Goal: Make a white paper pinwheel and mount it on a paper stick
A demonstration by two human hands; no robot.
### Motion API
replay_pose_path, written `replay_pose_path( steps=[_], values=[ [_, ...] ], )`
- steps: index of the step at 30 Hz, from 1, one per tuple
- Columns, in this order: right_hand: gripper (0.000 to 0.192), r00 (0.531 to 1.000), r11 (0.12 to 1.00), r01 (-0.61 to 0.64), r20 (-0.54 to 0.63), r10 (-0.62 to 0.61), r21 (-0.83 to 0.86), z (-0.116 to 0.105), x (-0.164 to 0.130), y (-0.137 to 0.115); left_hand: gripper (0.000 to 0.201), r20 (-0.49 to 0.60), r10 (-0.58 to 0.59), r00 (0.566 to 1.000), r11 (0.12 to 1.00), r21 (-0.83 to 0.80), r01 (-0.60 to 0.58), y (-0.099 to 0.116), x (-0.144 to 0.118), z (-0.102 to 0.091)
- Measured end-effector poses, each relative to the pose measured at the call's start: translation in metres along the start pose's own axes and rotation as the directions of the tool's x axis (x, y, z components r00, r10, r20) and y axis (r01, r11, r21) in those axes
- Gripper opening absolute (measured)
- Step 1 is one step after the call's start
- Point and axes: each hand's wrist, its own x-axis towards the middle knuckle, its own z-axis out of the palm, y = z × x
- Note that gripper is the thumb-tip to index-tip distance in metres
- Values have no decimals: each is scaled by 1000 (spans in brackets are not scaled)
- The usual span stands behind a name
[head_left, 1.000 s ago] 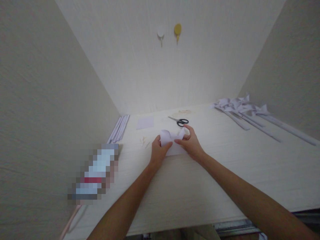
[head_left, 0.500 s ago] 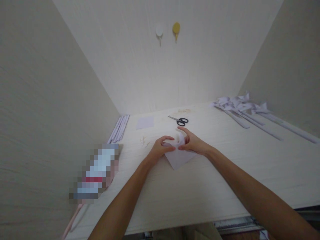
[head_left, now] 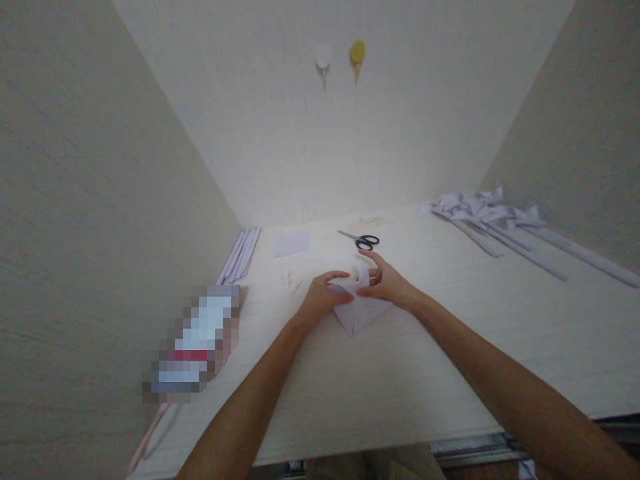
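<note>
A white sheet of paper point(head_left: 359, 313), cut and partly curled inward, is held between my two hands over the table. My left hand point(head_left: 326, 295) pinches its left side, thumb in front and fingers curved behind. On the other side, my right hand point(head_left: 385, 279) grips the paper near its middle with the thumb, and its index finger stretches toward the scissors. One corner of the paper points at me, with a slit running up from it. Just beyond the right hand lie the black-handled scissors point(head_left: 367, 241), blades pointing left.
A flat square of paper point(head_left: 292, 243) lies behind my left hand. Several rolled paper sticks point(head_left: 240, 255) rest at the left wall, with a blurred-out object point(head_left: 195, 343) nearer me. Paper pinwheels on sticks point(head_left: 480, 213) are piled at the right. Two hooks, one yellow point(head_left: 357, 52), hang on the back wall.
Both hands keep their hold on the paper, with barely any movement. The slit at its near corner shows more plainly now. The whole view has shifted slightly.
</note>
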Motion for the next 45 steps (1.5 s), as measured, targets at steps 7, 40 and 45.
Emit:
replay_pose_path(
  steps=[7, 40, 45],
  values=[
    [90, 999, 999, -16, 30, 15, 42, 0, -1, -2, 51, -1, 27, 1000, 1000, 3, -27, -3, 0, 0],
    [85, 997, 998, -24, 73, 20, 56, -2, 0, -2, 39, -47, 43, 998, 997, 69, -40, -2, 1, 2],
    [85, 997, 998, -16, 82, 12, 54, -3, 0, -2, 39, -45, 39, 998, 998, 43, -37, -2, -1, 3]
  ],
)
